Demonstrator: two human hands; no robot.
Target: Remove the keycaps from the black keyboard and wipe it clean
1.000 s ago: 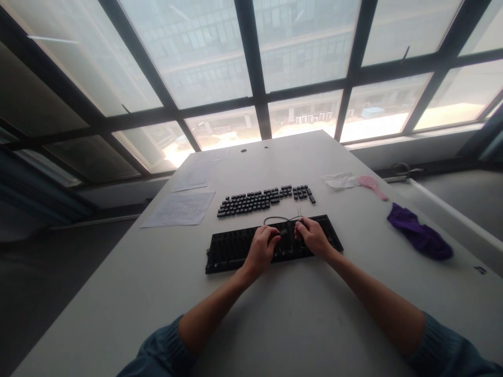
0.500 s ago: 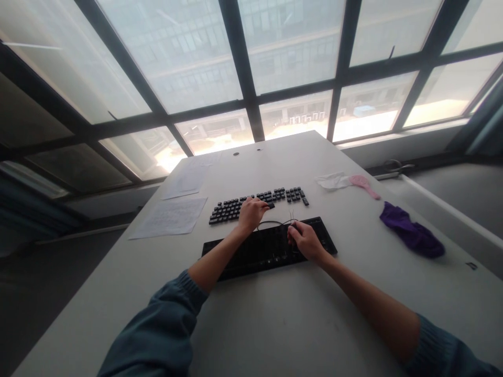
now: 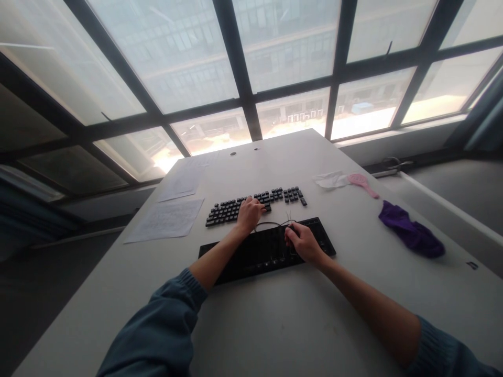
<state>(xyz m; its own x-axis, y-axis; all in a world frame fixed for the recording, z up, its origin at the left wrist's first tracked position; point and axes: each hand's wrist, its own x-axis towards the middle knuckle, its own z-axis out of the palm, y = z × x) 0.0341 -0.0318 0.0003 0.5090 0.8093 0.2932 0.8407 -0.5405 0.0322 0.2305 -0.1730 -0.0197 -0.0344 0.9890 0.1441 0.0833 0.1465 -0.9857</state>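
Note:
My left hand [image 3: 250, 213] reaches over rows of loose black keycaps [image 3: 223, 212]. Its fingers are closed at a long keycap [image 3: 268, 208] on the near right side of the fingertips. Below it lies a black keyboard base [image 3: 251, 253], turned slightly, with few details visible on its dark top. Above the base's right half, my right hand [image 3: 302, 241] is closed around a small tool with two thin wire prongs [image 3: 288, 215], which looks like a wire keycap puller; the fingers hide its handle. A thin black cable [image 3: 268, 224] curves along the base's far edge.
Papers [image 3: 165, 219] lie on the left of the white table [image 3: 251, 324]. On the right are a white tissue or cloth [image 3: 331, 180], a pink hairbrush-like item [image 3: 363, 184] and a purple cloth [image 3: 411, 230]. Large windows [image 3: 291, 42] stand beyond the far edge.
The view has shifted slightly, moving the scene a little to the left. My left fingertips have come down slightly with the long keycap; my right hand keeps its hold.

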